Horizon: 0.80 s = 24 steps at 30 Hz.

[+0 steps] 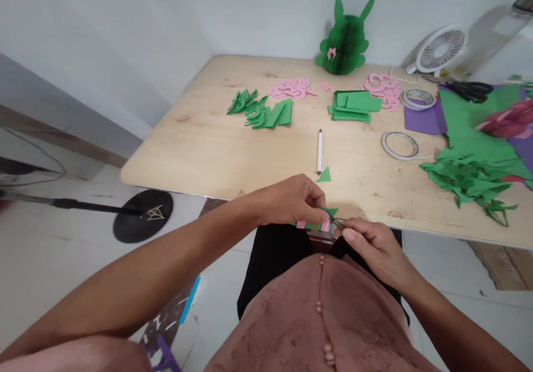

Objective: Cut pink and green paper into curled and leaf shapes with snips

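Note:
At the table's front edge, my left hand [306,200] pinches a piece of green paper [331,212] with a pink paper cutout [325,223] against it. My right hand [372,241] is closed around small scissors [336,224], whose metal blades meet the paper beside my left fingertips. Their handles are mostly hidden in my palm. Just beyond my hands lie a green paper scrap [325,175] and a white pen [320,151].
Green cut pieces [270,114], pink cutouts [293,89] and stacked green strips [356,105] lie farther back. A green honeycomb paper rabbit [343,44] stands by the wall. To the right are tape rolls [400,145], green scraps [470,177], black-handled scissors [468,90] and a white fan [441,50].

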### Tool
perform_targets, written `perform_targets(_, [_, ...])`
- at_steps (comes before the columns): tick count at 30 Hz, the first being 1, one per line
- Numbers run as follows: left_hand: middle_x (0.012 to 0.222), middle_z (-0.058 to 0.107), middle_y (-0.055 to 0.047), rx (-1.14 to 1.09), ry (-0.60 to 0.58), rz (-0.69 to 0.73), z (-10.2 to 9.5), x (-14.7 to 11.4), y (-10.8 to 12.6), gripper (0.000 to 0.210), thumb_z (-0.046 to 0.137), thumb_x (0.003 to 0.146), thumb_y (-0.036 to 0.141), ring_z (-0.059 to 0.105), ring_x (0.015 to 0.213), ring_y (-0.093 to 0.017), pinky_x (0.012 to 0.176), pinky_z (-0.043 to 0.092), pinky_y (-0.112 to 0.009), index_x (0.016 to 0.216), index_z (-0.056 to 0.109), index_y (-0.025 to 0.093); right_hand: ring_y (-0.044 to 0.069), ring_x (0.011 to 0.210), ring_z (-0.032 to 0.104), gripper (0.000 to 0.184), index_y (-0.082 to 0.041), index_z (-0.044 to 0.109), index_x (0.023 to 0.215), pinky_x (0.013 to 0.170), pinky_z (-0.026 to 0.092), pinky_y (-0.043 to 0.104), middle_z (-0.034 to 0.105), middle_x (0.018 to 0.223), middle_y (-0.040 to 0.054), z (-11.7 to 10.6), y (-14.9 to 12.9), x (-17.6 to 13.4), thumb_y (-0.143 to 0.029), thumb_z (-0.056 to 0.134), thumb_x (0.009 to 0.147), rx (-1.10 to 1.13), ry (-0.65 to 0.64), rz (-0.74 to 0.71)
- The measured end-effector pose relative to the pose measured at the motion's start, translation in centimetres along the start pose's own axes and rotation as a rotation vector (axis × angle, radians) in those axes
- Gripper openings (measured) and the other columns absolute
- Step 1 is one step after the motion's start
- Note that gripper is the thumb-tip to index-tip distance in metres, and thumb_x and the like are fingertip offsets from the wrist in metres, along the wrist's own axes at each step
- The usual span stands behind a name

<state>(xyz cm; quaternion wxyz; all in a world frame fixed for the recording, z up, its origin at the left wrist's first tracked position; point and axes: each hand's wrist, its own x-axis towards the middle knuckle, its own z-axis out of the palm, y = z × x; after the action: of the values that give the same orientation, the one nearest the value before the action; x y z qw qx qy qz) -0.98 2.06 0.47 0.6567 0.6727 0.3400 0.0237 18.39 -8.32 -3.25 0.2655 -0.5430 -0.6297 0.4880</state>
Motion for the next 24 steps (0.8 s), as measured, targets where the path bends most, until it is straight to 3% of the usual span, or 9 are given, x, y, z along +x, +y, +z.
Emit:
perform_targets(3, [0.053, 0.057, 0.001, -0.016, -0.003, -0.008, -0.1, -0.1, 0.0, 0.018, 0.066, 0.067, 0.031, 0.046, 0.047, -0.008, 0.043, 0.028, -0.019, 0.064, 0.064, 0.013, 0.015, 0.064, 0.053, 0.036, -0.015, 0.063, 0.072, 0.056, 0.040, 0.025, 0.059, 0.067, 0.0030, -0.4, 0.2, -0.4, -0.041, 0.044, 0.089, 0.075, 0.023, 0.000])
perform_targets(8, [0.052, 0.055, 0.001, -0.038, -0.024, -0.007, 0.1, -0.1, -0.1, 0.017, 0.066, 0.067, 0.029, 0.046, 0.047, -0.008, 0.044, 0.028, -0.020, 0.065, 0.065, 0.013, 0.012, 0.054, 0.050, 0.021, -0.017, 0.065, 0.082, 0.051, 0.040, 0.023, 0.057, 0.062, -0.0003, -0.5, -0.5, -0.1, -0.036, 0.060, 0.076, 0.166, 0.301, 0.020])
perform_targets(10, [0.051, 0.054, 0.002, -0.049, -0.035, -0.001, 0.4, 0.0, -0.1, 0.015, 0.064, 0.069, 0.028, 0.044, 0.047, -0.007, 0.044, 0.027, -0.020, 0.065, 0.064, 0.013, 0.011, 0.051, 0.049, 0.021, -0.018, 0.065, 0.088, 0.049, 0.039, 0.022, 0.055, 0.059, -0.0029, -0.2, -1.2, 0.4, -0.029, 0.066, 0.070, 0.154, 0.352, 0.057])
perform_targets(17, [0.051, 0.051, 0.003, -0.015, -0.017, 0.037, 1.2, -0.2, -0.1, 0.016, 0.064, 0.070, 0.029, 0.041, 0.046, -0.007, 0.043, 0.024, -0.020, 0.063, 0.062, 0.013, 0.010, 0.051, 0.045, 0.012, -0.017, 0.064, 0.068, 0.048, 0.037, 0.021, 0.054, 0.056, -0.0019, 1.2, -2.1, 1.6, -0.027, 0.061, 0.073, 0.159, 0.217, 0.076])
perform_targets(24, [0.053, 0.052, 0.002, 0.016, -0.032, 0.035, 1.1, -0.2, 0.0, 0.017, 0.064, 0.070, 0.030, 0.038, 0.046, -0.006, 0.043, 0.024, -0.020, 0.071, 0.067, 0.013, 0.009, 0.049, 0.040, 0.012, -0.016, 0.061, 0.063, 0.045, 0.033, 0.020, 0.049, 0.053, -0.0026, 1.2, -2.1, 1.6, -0.024, 0.060, 0.072, 0.121, 0.214, 0.083])
